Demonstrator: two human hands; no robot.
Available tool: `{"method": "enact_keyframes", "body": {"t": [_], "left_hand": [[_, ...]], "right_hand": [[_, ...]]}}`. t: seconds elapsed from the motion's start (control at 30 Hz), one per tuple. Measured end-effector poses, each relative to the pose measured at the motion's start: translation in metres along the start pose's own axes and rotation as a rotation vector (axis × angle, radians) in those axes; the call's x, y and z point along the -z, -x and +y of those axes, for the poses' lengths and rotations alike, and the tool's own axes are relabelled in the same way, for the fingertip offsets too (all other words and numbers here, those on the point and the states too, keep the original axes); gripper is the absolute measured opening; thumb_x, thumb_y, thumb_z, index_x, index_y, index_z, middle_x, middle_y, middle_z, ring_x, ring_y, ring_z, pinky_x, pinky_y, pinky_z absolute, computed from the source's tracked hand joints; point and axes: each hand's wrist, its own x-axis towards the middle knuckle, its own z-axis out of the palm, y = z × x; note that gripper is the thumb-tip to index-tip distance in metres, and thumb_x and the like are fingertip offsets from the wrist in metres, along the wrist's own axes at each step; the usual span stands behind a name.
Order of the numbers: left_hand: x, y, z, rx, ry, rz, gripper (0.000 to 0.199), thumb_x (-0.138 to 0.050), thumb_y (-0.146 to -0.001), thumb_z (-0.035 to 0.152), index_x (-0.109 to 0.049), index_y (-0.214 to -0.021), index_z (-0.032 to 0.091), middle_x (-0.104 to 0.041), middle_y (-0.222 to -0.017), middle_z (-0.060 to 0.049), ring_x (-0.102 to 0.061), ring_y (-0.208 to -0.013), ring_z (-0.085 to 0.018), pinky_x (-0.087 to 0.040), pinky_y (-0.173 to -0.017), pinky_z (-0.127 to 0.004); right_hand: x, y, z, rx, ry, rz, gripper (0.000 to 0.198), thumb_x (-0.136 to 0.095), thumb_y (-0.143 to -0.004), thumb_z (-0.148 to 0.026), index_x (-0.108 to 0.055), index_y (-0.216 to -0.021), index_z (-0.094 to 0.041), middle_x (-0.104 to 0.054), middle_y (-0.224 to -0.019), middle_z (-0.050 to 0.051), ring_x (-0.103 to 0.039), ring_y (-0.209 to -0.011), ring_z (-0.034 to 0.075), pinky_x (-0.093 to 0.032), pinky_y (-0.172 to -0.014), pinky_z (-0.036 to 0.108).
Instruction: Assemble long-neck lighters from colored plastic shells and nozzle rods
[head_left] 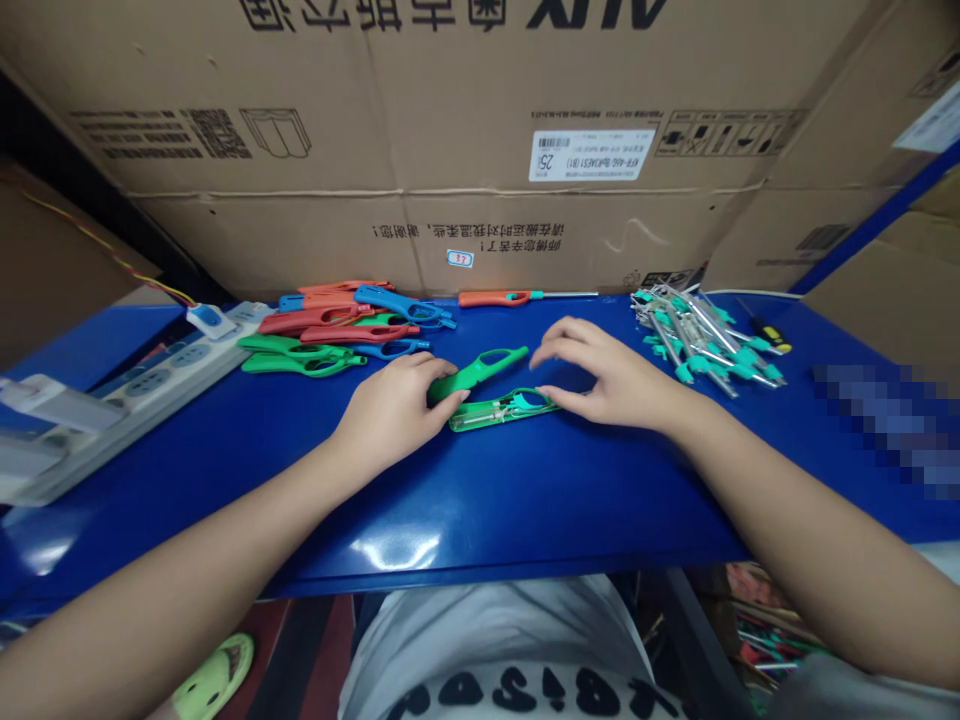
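Observation:
My left hand [394, 402] pinches the wide end of a green lighter shell half [480, 371], which is tilted up above the blue table. Just below it lies a second green shell half [491, 412], with metal and teal inner parts, including a teal trigger [525, 401], in it. The left thumb is close to this lower half's left end. My right hand [604, 372] is at its right end, fingers apart and curved. The right thumb tip appears to touch that end, where any thin rod is hard to make out.
Orange, blue and green shell pieces [330, 322] are heaped at back left, beside a white power strip [165, 375]. An orange lighter [495, 298] lies against the cardboard [420, 230]. Metal rods with teal parts [701, 340] and a screwdriver [769, 335] are at back right.

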Motion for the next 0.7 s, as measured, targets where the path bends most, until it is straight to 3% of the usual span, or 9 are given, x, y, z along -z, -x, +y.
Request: {"method": "enact_keyframes", "body": {"t": [0.07,0.2,0.3,0.43,0.7], "left_hand": [[-0.002,-0.001,-0.003,0.006,-0.028,-0.024,0.029,-0.058,-0.094,0.040,-0.071,-0.109,0.019,-0.071,-0.108,-0.009,-0.067,-0.098,-0.029,-0.055,-0.081,-0.040],[-0.006,-0.002,-0.004,-0.062,0.016,0.003,0.030,-0.055,-0.096,0.036,-0.069,-0.115,0.018,-0.068,-0.113,-0.011,-0.064,-0.107,-0.029,-0.052,-0.095,-0.044],[-0.007,0.000,0.004,-0.204,0.123,0.012,0.030,-0.049,-0.101,0.032,-0.066,-0.121,0.018,-0.066,-0.119,-0.011,-0.061,-0.112,-0.027,-0.050,-0.101,-0.044],[-0.007,0.005,0.017,-0.415,0.200,-0.083,0.031,-0.046,-0.103,0.030,-0.062,-0.128,0.022,-0.061,-0.130,-0.010,-0.055,-0.125,-0.025,-0.045,-0.108,-0.043],[-0.017,0.009,0.017,-0.450,0.108,-0.160,0.035,-0.045,-0.103,0.025,-0.060,-0.135,0.025,-0.057,-0.141,-0.010,-0.053,-0.132,-0.028,-0.046,-0.109,-0.048]], "right_hand": [[0.000,0.002,0.001,0.013,-0.062,-0.102,0.008,-0.060,-0.093,-0.025,-0.066,-0.097,-0.021,-0.063,-0.103,0.008,-0.062,-0.097,0.021,-0.051,-0.088,0.036],[-0.003,0.004,0.004,-0.042,-0.120,-0.227,0.009,-0.061,-0.091,-0.020,-0.068,-0.095,-0.020,-0.068,-0.099,0.006,-0.064,-0.086,0.018,-0.050,-0.075,0.029],[-0.004,0.004,0.005,-0.058,-0.128,-0.254,0.011,-0.061,-0.090,-0.018,-0.071,-0.095,-0.020,-0.070,-0.098,0.005,-0.065,-0.084,0.018,-0.049,-0.075,0.029],[-0.003,0.003,0.003,-0.055,-0.127,-0.263,0.012,-0.062,-0.090,-0.017,-0.073,-0.094,-0.020,-0.072,-0.096,0.005,-0.067,-0.084,0.018,-0.049,-0.076,0.029],[-0.003,0.002,0.002,-0.073,-0.098,-0.289,0.014,-0.059,-0.091,-0.016,-0.073,-0.092,-0.018,-0.072,-0.096,0.006,-0.066,-0.084,0.017,-0.047,-0.075,0.027]]}}
